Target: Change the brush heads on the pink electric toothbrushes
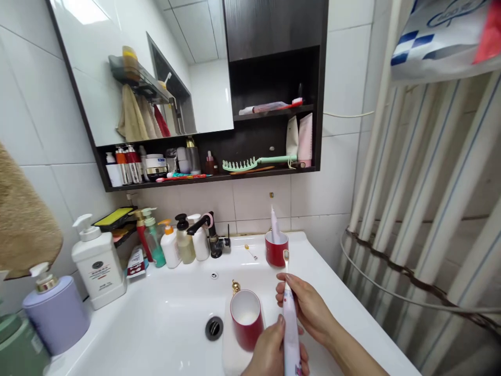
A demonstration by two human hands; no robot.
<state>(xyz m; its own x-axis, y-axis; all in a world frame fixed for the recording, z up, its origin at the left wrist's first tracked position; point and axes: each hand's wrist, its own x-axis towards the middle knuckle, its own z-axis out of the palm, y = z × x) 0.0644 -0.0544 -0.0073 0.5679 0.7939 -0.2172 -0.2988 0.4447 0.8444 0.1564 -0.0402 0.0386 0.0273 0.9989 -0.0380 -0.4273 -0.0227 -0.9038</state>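
A white and pale pink electric toothbrush [290,318] stands nearly upright over the right side of the sink, bristles at the top. Wrapped round its lower handle is my left hand [270,347]. My right hand [307,300] closes its fingers on the upper part, just below the brush head. To the left of my hands, a red cup [248,326] with a white inside sits on a pale mat [230,355] in the basin. Behind the brush head, a second red cup [276,256] on the sink's back ledge holds a slim pale lilac device [275,227].
A black faucet [213,237] rises at the back, beside several pump bottles [183,240]. A white bottle [98,269] and a purple one [57,313] line the left rim. The dark cabinet [274,183] overhangs the sink. Radiator pipes [426,209] run along the right.
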